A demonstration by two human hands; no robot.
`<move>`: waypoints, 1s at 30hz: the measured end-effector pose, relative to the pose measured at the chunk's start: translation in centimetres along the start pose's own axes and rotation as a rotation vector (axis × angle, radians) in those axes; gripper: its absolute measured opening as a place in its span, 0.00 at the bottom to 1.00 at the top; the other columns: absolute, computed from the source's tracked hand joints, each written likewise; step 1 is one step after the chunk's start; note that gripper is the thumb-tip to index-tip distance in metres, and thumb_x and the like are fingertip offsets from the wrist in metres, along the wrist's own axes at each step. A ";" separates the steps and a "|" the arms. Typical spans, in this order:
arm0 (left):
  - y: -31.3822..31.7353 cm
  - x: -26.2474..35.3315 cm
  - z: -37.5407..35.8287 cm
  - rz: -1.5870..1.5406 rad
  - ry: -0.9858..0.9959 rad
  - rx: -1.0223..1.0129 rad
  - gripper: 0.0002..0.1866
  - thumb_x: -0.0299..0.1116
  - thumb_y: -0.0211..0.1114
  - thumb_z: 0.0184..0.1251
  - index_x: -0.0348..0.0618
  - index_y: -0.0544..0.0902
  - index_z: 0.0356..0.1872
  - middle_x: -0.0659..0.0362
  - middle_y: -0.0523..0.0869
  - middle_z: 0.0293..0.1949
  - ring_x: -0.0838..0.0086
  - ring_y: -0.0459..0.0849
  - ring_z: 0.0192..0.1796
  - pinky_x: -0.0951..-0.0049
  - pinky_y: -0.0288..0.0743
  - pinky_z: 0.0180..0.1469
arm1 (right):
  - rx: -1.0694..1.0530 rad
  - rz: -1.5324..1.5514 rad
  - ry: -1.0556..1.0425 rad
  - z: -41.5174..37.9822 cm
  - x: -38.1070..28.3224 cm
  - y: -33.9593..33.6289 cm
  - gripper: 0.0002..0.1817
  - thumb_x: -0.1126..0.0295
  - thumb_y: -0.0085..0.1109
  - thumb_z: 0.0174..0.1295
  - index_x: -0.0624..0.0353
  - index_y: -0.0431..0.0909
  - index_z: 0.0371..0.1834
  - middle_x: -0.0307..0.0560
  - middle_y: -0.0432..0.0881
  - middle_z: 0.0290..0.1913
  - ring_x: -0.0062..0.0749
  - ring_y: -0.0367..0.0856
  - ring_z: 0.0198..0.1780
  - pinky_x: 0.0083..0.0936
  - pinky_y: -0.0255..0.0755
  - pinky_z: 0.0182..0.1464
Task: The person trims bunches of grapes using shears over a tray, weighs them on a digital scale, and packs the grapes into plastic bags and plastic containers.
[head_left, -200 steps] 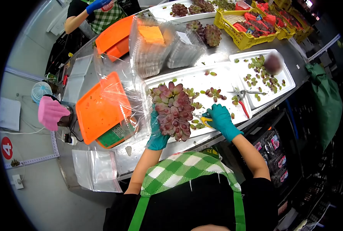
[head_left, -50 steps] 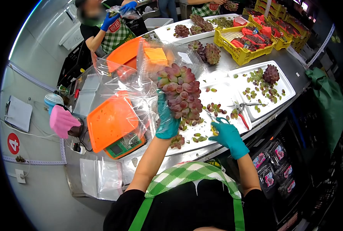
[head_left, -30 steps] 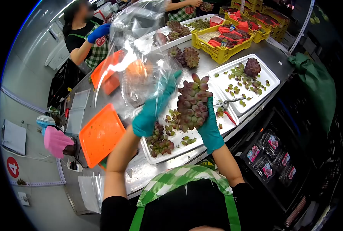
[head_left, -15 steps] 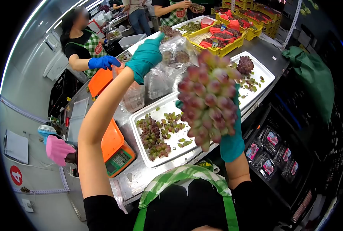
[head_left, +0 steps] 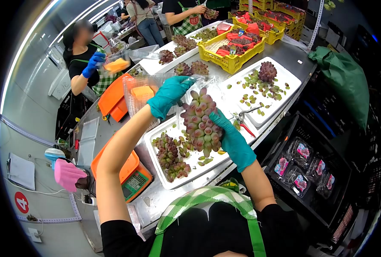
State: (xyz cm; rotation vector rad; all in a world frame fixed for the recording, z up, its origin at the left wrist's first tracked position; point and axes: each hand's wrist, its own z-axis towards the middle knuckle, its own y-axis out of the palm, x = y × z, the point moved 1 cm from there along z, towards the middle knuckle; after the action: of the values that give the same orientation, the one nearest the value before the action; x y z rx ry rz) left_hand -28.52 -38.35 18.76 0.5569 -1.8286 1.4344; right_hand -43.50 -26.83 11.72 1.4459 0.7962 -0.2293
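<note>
My right hand [head_left: 235, 139], in a teal glove, is closed around one side of a large purple-green bunch of grapes [head_left: 201, 124] held upright above a white tray [head_left: 173, 182]. My left hand [head_left: 171, 96], also gloved, is just beyond the top of the bunch with its fingers pinched on clear plastic, which looks like a box edge; its exact shape is hard to make out. Beside my left wrist is a clear plastic box [head_left: 132, 96]. Another bunch of grapes [head_left: 167, 150] and loose berries lie in the tray below. Red-handled snips [head_left: 246, 128] rest at its right end.
A second white tray [head_left: 291, 81] holds a dark bunch and loose berries. Behind stands a yellow crate [head_left: 231, 64] of red-wrapped bunches. An orange scale [head_left: 132, 173] sits left; a black crate [head_left: 280, 188] with packed boxes is right. A blue-gloved co-worker [head_left: 81, 60] holds a clear container.
My right hand has lowered the grape bunch away from the camera. My left hand has drawn back from the far side toward it, with clear plastic. The co-worker's blue glove has risen with a container.
</note>
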 end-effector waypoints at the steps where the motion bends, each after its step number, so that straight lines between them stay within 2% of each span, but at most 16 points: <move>1: 0.1 0.2 -0.1 0.005 0.032 0.026 0.22 0.49 0.54 0.61 0.43 0.77 0.47 0.64 0.80 0.29 0.80 0.73 0.21 0.79 0.71 0.21 | 0.000 -0.021 -0.012 0.2 0.3 -0.2 0.37 0.65 0.60 0.53 0.53 0.51 0.65 0.42 0.67 0.56 0.27 0.70 0.54 0.25 0.71 0.51; 2: 0.2 1.0 -0.5 0.071 0.013 -0.005 0.23 0.50 0.54 0.61 0.41 0.77 0.46 0.61 0.80 0.28 0.79 0.74 0.22 0.76 0.72 0.23 | -0.001 -0.040 -0.024 0.7 0.8 -0.7 0.38 0.65 0.60 0.53 0.53 0.49 0.65 0.42 0.66 0.57 0.26 0.70 0.54 0.25 0.71 0.51; 5: 1.0 1.5 -1.1 0.257 0.243 0.063 0.21 0.48 0.52 0.62 0.41 0.78 0.45 0.49 0.81 0.26 0.67 0.79 0.26 0.68 0.73 0.34 | 0.026 -0.035 -0.032 0.7 1.3 -1.1 0.43 0.62 0.60 0.53 0.52 0.43 0.67 0.42 0.64 0.58 0.26 0.69 0.55 0.22 0.70 0.51; 6: 1.0 2.0 -1.6 0.239 0.197 0.001 0.20 0.46 0.53 0.61 0.43 0.77 0.46 0.47 0.81 0.31 0.60 0.80 0.35 0.65 0.71 0.41 | 0.041 -0.017 -0.016 0.6 1.2 -1.2 0.43 0.61 0.60 0.53 0.52 0.43 0.67 0.42 0.64 0.59 0.26 0.68 0.55 0.22 0.70 0.51; 10: 2.0 1.1 -2.9 0.387 0.491 0.210 0.19 0.42 0.55 0.61 0.49 0.74 0.52 0.50 0.80 0.36 0.59 0.79 0.36 0.68 0.71 0.40 | 0.112 0.070 -0.036 2.1 2.1 -3.1 0.42 0.57 0.59 0.54 0.52 0.44 0.67 0.43 0.64 0.59 0.27 0.69 0.55 0.23 0.71 0.50; 13: 3.1 1.0 -3.9 0.285 0.538 0.200 0.19 0.40 0.56 0.60 0.51 0.73 0.53 0.49 0.78 0.40 0.57 0.78 0.37 0.67 0.71 0.41 | 0.191 -0.029 -0.110 2.1 1.7 -3.3 0.39 0.56 0.58 0.55 0.52 0.48 0.66 0.44 0.65 0.58 0.28 0.69 0.55 0.23 0.69 0.51; 14: 3.3 1.6 -4.5 0.378 0.486 0.157 0.22 0.38 0.57 0.59 0.54 0.69 0.57 0.49 0.75 0.48 0.56 0.78 0.42 0.66 0.71 0.44 | 0.148 0.061 -0.125 2.3 1.9 -3.8 0.36 0.56 0.57 0.55 0.51 0.52 0.65 0.44 0.66 0.57 0.28 0.69 0.54 0.24 0.69 0.52; 17: 4.2 1.9 -5.9 0.390 0.501 0.141 0.26 0.38 0.57 0.58 0.58 0.65 0.60 0.48 0.72 0.52 0.55 0.76 0.47 0.66 0.71 0.48 | 0.190 0.121 -0.247 2.2 2.3 -4.2 0.34 0.57 0.57 0.55 0.50 0.54 0.64 0.43 0.68 0.55 0.29 0.70 0.53 0.24 0.70 0.50; 18: 4.5 1.7 -6.2 0.396 0.472 0.130 0.29 0.38 0.57 0.57 0.61 0.61 0.61 0.46 0.69 0.55 0.53 0.75 0.48 0.65 0.71 0.49 | 0.179 0.144 -0.239 2.2 2.1 -4.3 0.34 0.59 0.58 0.55 0.49 0.53 0.64 0.41 0.69 0.52 0.26 0.72 0.50 0.22 0.72 0.47; 21: 5.9 1.2 -6.5 0.452 0.541 0.269 0.29 0.41 0.56 0.57 0.56 0.60 0.62 0.42 0.70 0.53 0.53 0.80 0.32 0.63 0.75 0.34 | 0.118 0.146 -0.324 1.6 2.0 -4.7 0.25 0.58 0.58 0.55 0.52 0.66 0.55 0.42 0.77 0.40 0.26 0.78 0.38 0.24 0.76 0.39; 22: 5.9 1.4 -6.6 0.427 0.495 0.232 0.31 0.43 0.56 0.57 0.59 0.57 0.63 0.39 0.64 0.57 0.52 0.80 0.31 0.63 0.76 0.31 | 0.073 0.088 -0.345 1.9 2.3 -5.4 0.28 0.61 0.59 0.53 0.52 0.62 0.57 0.41 0.75 0.43 0.25 0.77 0.40 0.23 0.74 0.40; 25: 6.3 3.0 -7.1 0.427 0.340 0.213 0.32 0.41 0.59 0.55 0.63 0.59 0.63 0.42 0.65 0.58 0.53 0.81 0.34 0.65 0.76 0.36 | 0.045 -0.091 -0.472 3.5 3.0 -6.9 0.39 0.73 0.61 0.49 0.50 0.50 0.65 0.40 0.69 0.50 0.19 0.71 0.45 0.16 0.71 0.40; 26: 6.8 3.0 -6.8 0.435 0.420 0.297 0.34 0.43 0.61 0.53 0.64 0.58 0.63 0.42 0.62 0.60 0.55 0.81 0.31 0.66 0.76 0.33 | 0.006 -0.121 -0.524 4.0 3.0 -6.9 0.41 0.76 0.60 0.48 0.51 0.49 0.66 0.40 0.68 0.51 0.19 0.70 0.46 0.18 0.70 0.45; 28: 7.8 3.2 -7.1 0.463 0.471 0.264 0.34 0.42 0.62 0.52 0.65 0.59 0.62 0.43 0.59 0.62 0.56 0.81 0.30 0.66 0.76 0.31 | 0.120 -0.035 -0.417 4.6 2.4 -6.4 0.41 0.77 0.60 0.48 0.51 0.48 0.66 0.40 0.68 0.52 0.19 0.70 0.47 0.19 0.70 0.46; 30: 8.6 3.2 -7.7 0.511 0.497 0.200 0.35 0.40 0.62 0.50 0.66 0.59 0.62 0.45 0.54 0.64 0.57 0.81 0.26 0.68 0.75 0.25 | 0.127 0.009 -0.375 4.8 1.9 -5.7 0.42 0.77 0.60 0.48 0.51 0.48 0.66 0.40 0.68 0.52 0.20 0.70 0.48 0.19 0.70 0.47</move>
State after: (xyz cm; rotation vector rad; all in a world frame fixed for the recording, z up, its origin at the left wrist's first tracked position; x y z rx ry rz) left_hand -34.54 -28.24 16.58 -0.1944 -1.4838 1.8982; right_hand -43.82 -31.62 5.72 1.4665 0.4751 -0.5346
